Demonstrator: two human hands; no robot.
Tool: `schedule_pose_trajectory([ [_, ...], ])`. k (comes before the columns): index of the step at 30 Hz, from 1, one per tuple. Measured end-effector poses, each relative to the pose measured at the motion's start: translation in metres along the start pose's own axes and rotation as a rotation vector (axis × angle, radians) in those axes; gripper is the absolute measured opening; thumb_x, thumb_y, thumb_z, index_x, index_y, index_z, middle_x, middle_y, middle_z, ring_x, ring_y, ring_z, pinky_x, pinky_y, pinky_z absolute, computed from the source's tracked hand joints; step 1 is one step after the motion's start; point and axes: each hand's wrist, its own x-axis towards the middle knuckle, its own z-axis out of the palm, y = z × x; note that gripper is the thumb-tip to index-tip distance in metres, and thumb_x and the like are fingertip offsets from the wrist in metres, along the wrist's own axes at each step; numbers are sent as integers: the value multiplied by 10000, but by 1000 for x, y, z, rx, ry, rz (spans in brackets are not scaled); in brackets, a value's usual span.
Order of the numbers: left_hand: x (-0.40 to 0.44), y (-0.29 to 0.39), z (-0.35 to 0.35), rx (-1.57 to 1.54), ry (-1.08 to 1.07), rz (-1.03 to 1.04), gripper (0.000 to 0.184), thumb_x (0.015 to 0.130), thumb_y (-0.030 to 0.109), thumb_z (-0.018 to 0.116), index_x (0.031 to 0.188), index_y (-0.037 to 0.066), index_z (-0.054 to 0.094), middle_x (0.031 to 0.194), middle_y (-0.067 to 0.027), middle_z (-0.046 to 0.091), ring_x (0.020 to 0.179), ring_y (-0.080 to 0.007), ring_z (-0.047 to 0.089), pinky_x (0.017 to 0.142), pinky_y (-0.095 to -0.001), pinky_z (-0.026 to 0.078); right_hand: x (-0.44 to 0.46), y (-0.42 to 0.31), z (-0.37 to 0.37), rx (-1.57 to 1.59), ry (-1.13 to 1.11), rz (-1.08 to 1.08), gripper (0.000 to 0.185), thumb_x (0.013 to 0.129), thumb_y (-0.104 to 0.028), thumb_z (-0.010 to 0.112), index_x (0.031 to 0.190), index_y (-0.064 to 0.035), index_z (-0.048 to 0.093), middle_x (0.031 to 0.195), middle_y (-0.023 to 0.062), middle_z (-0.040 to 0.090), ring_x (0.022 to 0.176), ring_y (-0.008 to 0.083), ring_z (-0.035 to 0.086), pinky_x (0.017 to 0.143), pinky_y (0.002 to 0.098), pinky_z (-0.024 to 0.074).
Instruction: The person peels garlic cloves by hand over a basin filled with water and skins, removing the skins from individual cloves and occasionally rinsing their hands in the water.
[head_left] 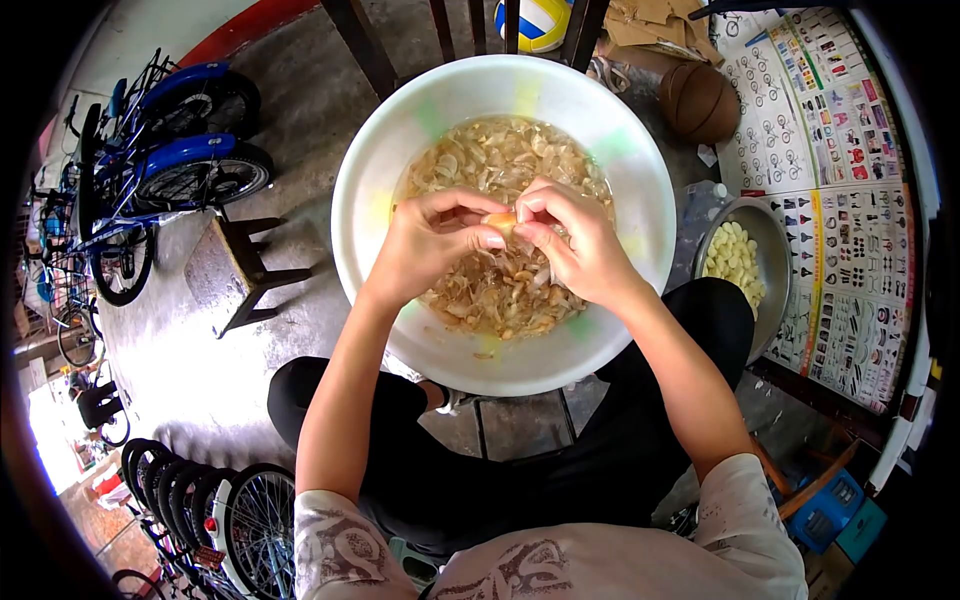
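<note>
Both hands meet above a large white basin (pixel 372 130), pinching one garlic clove (pixel 499 223) between their fingertips. The clove still looks tan-skinned on the visible side. My left hand (pixel 432 240) grips its left end with thumb and index finger. At the other end are the closed fingertips of my right hand (pixel 572 238). Below them, wet garlic skins (pixel 520 285) and brownish cloves float in the water. To the right, a metal bowl (pixel 779 270) holds several pale peeled garlic cloves (pixel 733 258), partly hidden by my knee.
A small wooden stool (pixel 222 278) stands left of the basin, with bicycles (pixel 185 170) beyond it. A basketball (pixel 699 103) and a volleyball (pixel 534 22) lie near the far side. Printed sheets (pixel 850 200) cover a surface at right. A clear plastic container (pixel 703 200) sits beside the bowl.
</note>
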Motion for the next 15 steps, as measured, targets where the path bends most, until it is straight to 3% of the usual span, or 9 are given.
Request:
schedule_pose_trajectory([
  [9, 0, -6, 22, -214, 192, -15, 331, 942, 70, 663, 1263, 18, 605, 1160, -38, 629, 1054, -115, 601, 906, -301, 502, 4, 0, 5, -280, 52, -116, 146, 898, -2, 630, 953, -30, 498, 894, 121, 545, 794, 325, 589, 691, 415, 468],
  [12, 3, -1, 19, -114, 133, -28, 346, 938, 72, 673, 1269, 4, 602, 1180, -71, 622, 1048, -121, 599, 900, -294, 496, 3, 6, 5, -322, 70, -126, 151, 896, -3, 629, 953, -37, 493, 887, 119, 539, 796, 330, 591, 675, 420, 468],
  [15, 5, -3, 5, 69, -15, -21, 354, 958, 103, 650, 1292, 21, 569, 1219, -38, 585, 1113, -138, 569, 936, -308, 497, 5, 6, 5, -292, 74, -101, 159, 892, 0, 631, 956, -39, 490, 885, 115, 537, 795, 323, 591, 667, 418, 469],
])
